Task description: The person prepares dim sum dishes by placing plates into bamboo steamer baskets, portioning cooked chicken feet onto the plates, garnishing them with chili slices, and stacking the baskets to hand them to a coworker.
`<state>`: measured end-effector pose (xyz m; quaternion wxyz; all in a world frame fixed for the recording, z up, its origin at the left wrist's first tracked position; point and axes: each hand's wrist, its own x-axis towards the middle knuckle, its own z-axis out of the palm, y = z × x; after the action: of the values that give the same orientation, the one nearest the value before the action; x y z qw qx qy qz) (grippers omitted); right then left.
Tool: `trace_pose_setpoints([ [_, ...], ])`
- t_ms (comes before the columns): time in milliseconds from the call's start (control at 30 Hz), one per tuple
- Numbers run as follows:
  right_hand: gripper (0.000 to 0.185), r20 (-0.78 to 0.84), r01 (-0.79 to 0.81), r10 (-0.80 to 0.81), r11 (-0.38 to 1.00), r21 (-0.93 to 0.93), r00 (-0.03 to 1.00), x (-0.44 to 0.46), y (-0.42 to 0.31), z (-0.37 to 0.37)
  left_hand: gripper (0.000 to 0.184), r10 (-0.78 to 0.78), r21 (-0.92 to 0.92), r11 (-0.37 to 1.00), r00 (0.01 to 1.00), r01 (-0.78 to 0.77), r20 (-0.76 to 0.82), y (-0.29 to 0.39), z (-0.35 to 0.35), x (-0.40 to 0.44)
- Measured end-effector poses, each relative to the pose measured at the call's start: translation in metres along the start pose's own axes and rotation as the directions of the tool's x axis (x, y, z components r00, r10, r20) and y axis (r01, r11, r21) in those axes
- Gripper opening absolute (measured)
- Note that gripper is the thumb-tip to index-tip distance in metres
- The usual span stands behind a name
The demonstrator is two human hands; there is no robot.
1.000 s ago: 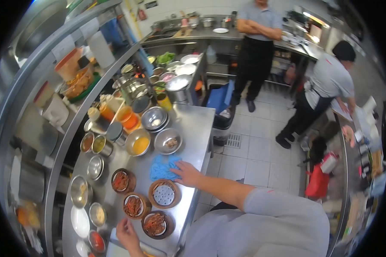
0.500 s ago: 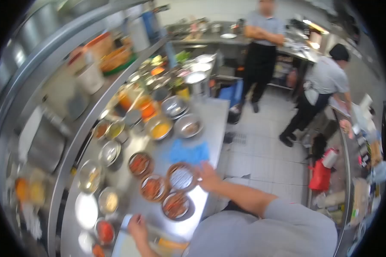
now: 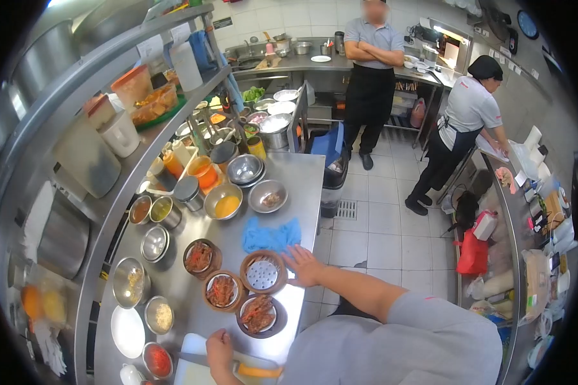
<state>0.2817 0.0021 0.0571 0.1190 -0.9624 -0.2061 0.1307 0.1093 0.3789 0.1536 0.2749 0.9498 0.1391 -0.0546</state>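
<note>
My right hand (image 3: pixel 304 265) lies flat with fingers spread at the counter edge, beside a round bamboo steamer (image 3: pixel 263 272) with a bare perforated metal plate inside. Just beyond its fingertips is a crumpled blue cloth (image 3: pixel 271 235). Three more steamers hold reddish-brown food resembling chicken feet (image 3: pixel 221 290) (image 3: pixel 200 256) (image 3: pixel 258 314). My left hand (image 3: pixel 219 350) is curled into a fist above a pale cutting board (image 3: pixel 189 373), with nothing showing in it. A knife (image 3: pixel 261 371) with a yellow handle lies on the board, partly hidden by that wrist.
Metal bowls of chopped white bits (image 3: pixel 164 317), red bits (image 3: pixel 157 360) and yellow liquid (image 3: pixel 227 206) stand along the counter (image 3: pixel 308 186), near a white plate (image 3: pixel 128 332). A metal shelf (image 3: pixel 141 138) overhangs the left side. Two people stand beyond, one with folded arms.
The view has steadied and sharpened, with a slight shift. My right hand stays by the bare steamer, its fingers now clearly spread. My left hand remains curled over the board.
</note>
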Motion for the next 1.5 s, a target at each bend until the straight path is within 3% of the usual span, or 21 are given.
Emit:
trace_pose_setpoints([
  [100, 0.101, 0.01, -0.002, 0.002, 1.0, 0.0, 1.0, -0.005, 0.002, -0.002, 0.032, 0.075, 0.037, 0.996, 0.997, -0.076, 0.007, -0.017, 0.019, 0.007],
  [233, 0.102, 0.037, 0.021, -0.021, 1.0, 0.006, 0.999, -0.002, 0.005, -0.004, 0.031, 0.064, 0.027, 0.998, 0.997, -0.063, -0.035, -0.008, 0.01, 0.007],
  [333, 0.103, 0.07, 0.037, -0.036, 0.999, -0.005, 0.997, 0.0, 0.011, -0.007, 0.03, -0.01, -0.126, 0.992, 0.996, -0.001, -0.087, -0.006, 0.0, 0.027],
  [500, 0.105, 0.084, 0.042, -0.043, 0.999, 0.02, 0.996, -0.001, 0.016, -0.013, 0.028, 0.162, -0.028, 0.984, 0.94, -0.179, -0.3, 0.029, -0.019, 0.062],
  [733, 0.109, 0.095, 0.082, -0.086, 0.996, 0.046, 0.992, 0.0, 0.03, -0.023, 0.029, 0.268, -0.098, 0.954, 0.953, -0.283, -0.142, 0.073, -0.011, 0.083],
  [833, 0.111, 0.099, 0.092, -0.097, 0.994, 0.055, 0.99, 0.0, 0.036, -0.029, 0.027, 0.22, -0.172, 0.953, 0.96, -0.25, -0.175, 0.047, -0.015, 0.079],
  [900, 0.112, 0.098, 0.094, -0.099, 0.994, 0.056, 0.99, 0.002, 0.038, -0.03, 0.026, 0.126, 0.035, 0.992, 0.949, -0.121, -0.29, 0.011, -0.011, 0.083],
  [1033, 0.12, 0.039, 0.118, -0.119, 0.992, 0.039, 0.992, 0.009, 0.046, -0.025, 0.026, -0.015, 0.202, 0.978, 0.986, 0.048, -0.164, -0.02, 0.01, 0.089],
  [1067, 0.123, 0.02, 0.123, -0.124, 0.992, 0.032, 0.992, 0.011, 0.047, -0.025, 0.028, -0.202, -0.129, 0.973, 0.976, 0.19, -0.081, -0.018, 0.02, 0.09],
  [1100, 0.123, 0.025, 0.132, -0.133, 0.991, 0.026, 0.991, 0.015, 0.049, -0.027, 0.03, -0.348, -0.433, 0.836, 0.936, 0.336, 0.055, -0.019, 0.03, 0.093],
  [1167, 0.127, 0.086, 0.116, -0.114, 0.993, -0.024, 0.99, 0.021, 0.047, -0.031, 0.035, -0.222, -0.19, 0.962, 0.967, 0.197, -0.125, -0.049, 0.058, 0.101],
  [1233, 0.129, 0.028, 0.132, -0.131, 0.991, -0.016, 0.991, 0.029, 0.052, -0.019, 0.04, -0.069, -0.045, 0.997, 0.967, 0.06, -0.244, -0.032, 0.053, 0.094],
  [1267, 0.131, 0.027, 0.132, -0.131, 0.991, -0.034, 0.991, 0.031, 0.052, -0.016, 0.044, -0.23, -0.155, 0.966, 0.96, 0.206, -0.158, -0.001, 0.035, 0.089],
  [1300, 0.132, 0.029, 0.133, -0.131, 0.99, -0.055, 0.991, 0.033, 0.052, -0.012, 0.047, -0.262, -0.221, 0.947, 0.958, 0.232, -0.115, -0.047, 0.057, 0.11],
  [1333, 0.134, 0.051, 0.131, -0.128, 0.989, -0.065, 0.991, 0.034, 0.051, -0.009, 0.049, -0.281, -0.184, 0.952, 0.937, 0.245, -0.208, -0.029, 0.051, 0.105],
  [1400, 0.135, 0.09, 0.185, -0.177, 0.979, -0.09, 0.98, 0.036, 0.046, -0.011, 0.048, -0.425, -0.362, 0.856, 0.902, 0.37, -0.083, -0.006, 0.034, 0.109],
  [1500, 0.137, 0.086, 0.119, -0.112, 0.989, -0.09, 0.99, 0.035, 0.036, -0.015, 0.047, -0.451, -0.395, 0.837, 0.886, 0.379, -0.106, -0.009, 0.027, 0.109],
])
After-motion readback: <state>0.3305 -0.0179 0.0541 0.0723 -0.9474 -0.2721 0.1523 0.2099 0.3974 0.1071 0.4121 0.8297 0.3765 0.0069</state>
